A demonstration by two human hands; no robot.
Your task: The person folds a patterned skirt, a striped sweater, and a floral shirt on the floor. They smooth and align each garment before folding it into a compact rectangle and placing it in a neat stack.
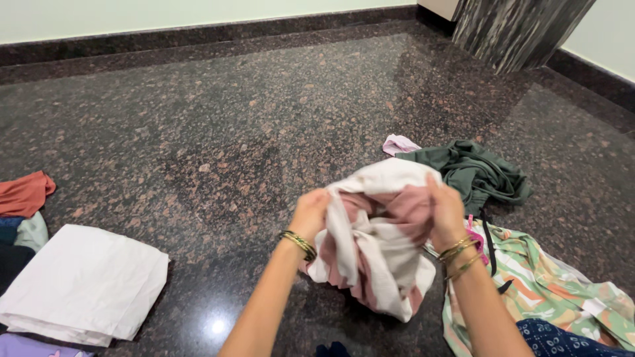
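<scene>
Your left hand point(309, 213) and your right hand point(446, 210) are both clenched on a bunched pink and white cloth point(377, 235), each gripping an upper edge of it. You hold the cloth up in front of you, over the dark speckled stone floor point(251, 119), and its lower folds hang down between your forearms. Gold bangles point(299, 243) sit on your left wrist, and more of them ring your right wrist.

Just behind the cloth, on the floor to your right, a dark green garment point(479, 173) lies crumpled, with a small pale lilac piece point(399, 143) beside its far left edge. Under your right forearm a garment striped in green, orange and white point(555, 291) is spread out, and a blue patterned fabric point(562, 338) shows at the bottom edge.

Well apart to your left, a folded white cloth point(83, 281) lies flat on the floor. Beyond it, at the left edge, there is a rust-orange garment point(25, 194), with darker pieces just below that.
</scene>
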